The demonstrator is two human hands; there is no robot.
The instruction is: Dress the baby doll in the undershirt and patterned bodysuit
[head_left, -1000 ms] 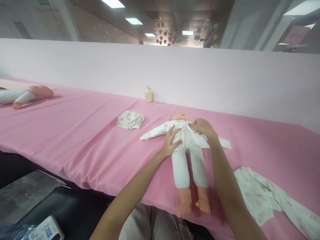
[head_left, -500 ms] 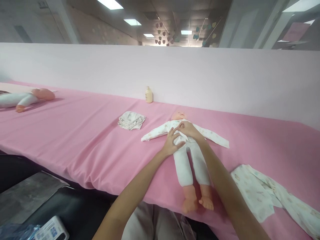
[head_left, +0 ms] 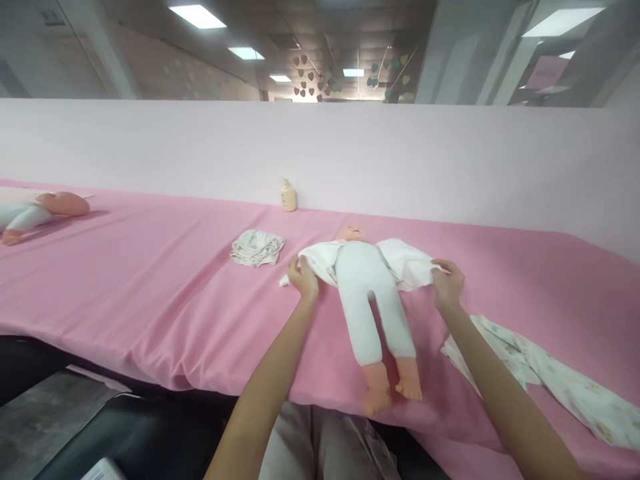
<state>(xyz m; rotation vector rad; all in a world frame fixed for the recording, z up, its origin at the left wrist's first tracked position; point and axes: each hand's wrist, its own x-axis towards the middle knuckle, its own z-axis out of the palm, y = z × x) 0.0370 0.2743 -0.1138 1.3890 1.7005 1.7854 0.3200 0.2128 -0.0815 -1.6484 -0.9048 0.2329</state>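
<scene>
A baby doll (head_left: 367, 293) lies on its back on the pink table (head_left: 150, 280), feet toward me, in a white body with bare feet. A printed white jacket (head_left: 407, 263) is spread open on both sides of its chest. My left hand (head_left: 303, 277) is closed on the jacket's left flap beside the doll. My right hand (head_left: 447, 283) is closed on the right flap, pulled out to the side.
A folded cloth (head_left: 257, 247) lies left of the doll, a small cream bottle (head_left: 288, 196) stands at the pale partition. Printed trousers (head_left: 540, 380) lie at the right near the table's front edge. Another doll (head_left: 35, 210) lies far left.
Both hands left the doll's chest and moved apart, drawing the jacket's two front flaps open to either side. The sleeves no longer lie stretched out.
</scene>
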